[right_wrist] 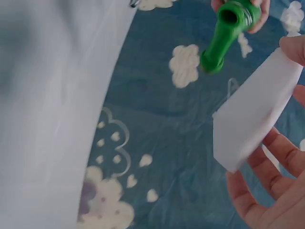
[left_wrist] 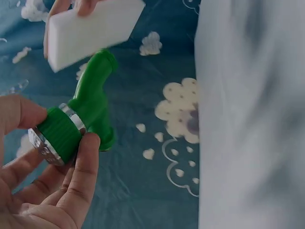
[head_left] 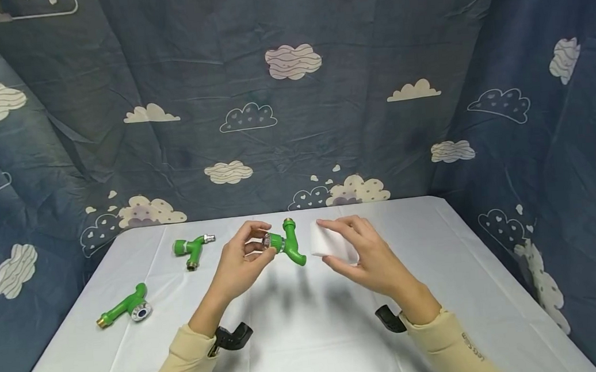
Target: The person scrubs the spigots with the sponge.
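A green faucet (head_left: pixel 291 244) with a brass-coloured threaded end is held up over the table by my left hand (head_left: pixel 243 259). Thumb and fingers pinch its ribbed green knob (left_wrist: pixel 61 133), which has a silvery cap. Just to the right, my right hand (head_left: pixel 367 256) grips a white sponge-like block (head_left: pixel 330 244) by its edges. In the right wrist view the block (right_wrist: pixel 259 105) is tilted, and the faucet's spout opening (right_wrist: pixel 230 16) faces the camera. A small gap separates block and faucet in the head view.
Two more green faucets lie on the left of the white-covered table (head_left: pixel 299 347): one with a metal nozzle (head_left: pixel 193 251) farther back, another (head_left: pixel 125 306) nearer the front-left edge. Dark blue cloud-print cloth (head_left: pixel 346 131) hangs behind and at both sides.
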`<state>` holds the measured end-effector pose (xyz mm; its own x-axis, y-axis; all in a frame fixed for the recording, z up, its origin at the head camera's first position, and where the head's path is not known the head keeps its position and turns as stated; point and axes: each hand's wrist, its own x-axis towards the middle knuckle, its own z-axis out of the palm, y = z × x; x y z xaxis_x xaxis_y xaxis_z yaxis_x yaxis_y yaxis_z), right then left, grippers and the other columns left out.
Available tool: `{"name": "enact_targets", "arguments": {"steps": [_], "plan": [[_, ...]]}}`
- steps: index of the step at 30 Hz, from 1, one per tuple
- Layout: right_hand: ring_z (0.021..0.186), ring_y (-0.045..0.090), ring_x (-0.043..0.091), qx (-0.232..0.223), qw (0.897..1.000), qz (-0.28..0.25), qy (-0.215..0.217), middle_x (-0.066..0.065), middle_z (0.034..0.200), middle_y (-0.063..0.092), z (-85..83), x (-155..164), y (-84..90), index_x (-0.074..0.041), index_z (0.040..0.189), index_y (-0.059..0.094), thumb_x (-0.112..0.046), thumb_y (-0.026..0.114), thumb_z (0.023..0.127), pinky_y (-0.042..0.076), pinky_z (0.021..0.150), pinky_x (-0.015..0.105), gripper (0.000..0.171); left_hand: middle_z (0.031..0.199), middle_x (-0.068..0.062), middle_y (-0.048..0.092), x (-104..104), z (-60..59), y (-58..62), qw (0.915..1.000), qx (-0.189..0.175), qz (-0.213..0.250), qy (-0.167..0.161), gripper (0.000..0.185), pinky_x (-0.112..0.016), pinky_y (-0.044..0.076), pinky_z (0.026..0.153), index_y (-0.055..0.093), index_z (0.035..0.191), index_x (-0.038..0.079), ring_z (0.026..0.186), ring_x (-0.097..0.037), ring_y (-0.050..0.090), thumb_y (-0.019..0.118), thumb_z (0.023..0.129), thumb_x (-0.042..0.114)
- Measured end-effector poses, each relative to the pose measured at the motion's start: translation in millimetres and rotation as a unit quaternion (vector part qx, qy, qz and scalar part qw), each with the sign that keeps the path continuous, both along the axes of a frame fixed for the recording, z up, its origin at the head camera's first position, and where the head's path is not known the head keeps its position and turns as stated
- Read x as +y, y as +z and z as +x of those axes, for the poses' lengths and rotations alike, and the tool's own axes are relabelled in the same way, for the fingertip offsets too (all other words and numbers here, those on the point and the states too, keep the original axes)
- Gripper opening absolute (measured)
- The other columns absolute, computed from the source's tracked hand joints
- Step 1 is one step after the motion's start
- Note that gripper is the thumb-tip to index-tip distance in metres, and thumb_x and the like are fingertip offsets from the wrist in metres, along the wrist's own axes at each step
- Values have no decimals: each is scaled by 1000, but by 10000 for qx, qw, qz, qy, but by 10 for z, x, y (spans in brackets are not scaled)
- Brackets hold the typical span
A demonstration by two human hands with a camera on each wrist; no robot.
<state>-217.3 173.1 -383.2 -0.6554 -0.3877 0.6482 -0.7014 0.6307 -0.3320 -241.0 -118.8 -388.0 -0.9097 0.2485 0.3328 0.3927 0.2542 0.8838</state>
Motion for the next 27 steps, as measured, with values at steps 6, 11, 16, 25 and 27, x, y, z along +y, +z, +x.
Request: {"name": "enact_targets", "arguments": {"steps": [6, 11, 16, 25, 27], "plan": [[119, 60, 27, 419, 9991, 51, 76, 6, 134, 63, 73, -244, 25, -30, 148, 63, -25, 90, 88, 54, 90, 52, 66, 125, -15, 67, 78, 135, 131, 9986, 307, 268, -335, 30, -31, 67, 89, 64, 126, 9, 108, -25, 74, 76, 99, 5], [119, 61, 28, 510, 9985, -182, 44, 9, 134, 64, 82, -298, -40, -29, 147, 65, -24, 92, 86, 54, 88, 52, 67, 128, -19, 65, 68, 211, 189, 9936, 500, 685, -741, 31, -30, 66, 89, 65, 128, 3, 108, -17, 72, 74, 99, 0], [118, 62, 29, 489, 9976, -458, -150, 10, 130, 65, 13, -240, -108, -28, 147, 65, -22, 91, 87, 55, 89, 48, 66, 128, -23, 65, 21, 241, 219, 9873, 587, 909, -1162, 31, -27, 65, 87, 65, 127, -3, 106, -10, 71, 72, 97, -7], [118, 61, 36, 142, 9936, -697, -872, 16, 130, 64, -179, 5, -187, -21, 146, 66, -20, 87, 92, 56, 89, 55, 58, 125, -7, 64, -56, 282, 270, 9802, 677, 1045, -1542, 31, -25, 64, 88, 62, 128, -7, 111, -10, 71, 69, 98, -8], [115, 62, 33, 5, 9918, -927, -880, 16, 133, 64, -187, 27, -177, -20, 146, 65, -18, 86, 92, 57, 86, 53, 58, 125, -8, 64, -68, 291, 279, 9803, 725, 1085, -1483, 31, -26, 65, 88, 62, 129, -7, 111, -10, 71, 69, 99, -7]]}}
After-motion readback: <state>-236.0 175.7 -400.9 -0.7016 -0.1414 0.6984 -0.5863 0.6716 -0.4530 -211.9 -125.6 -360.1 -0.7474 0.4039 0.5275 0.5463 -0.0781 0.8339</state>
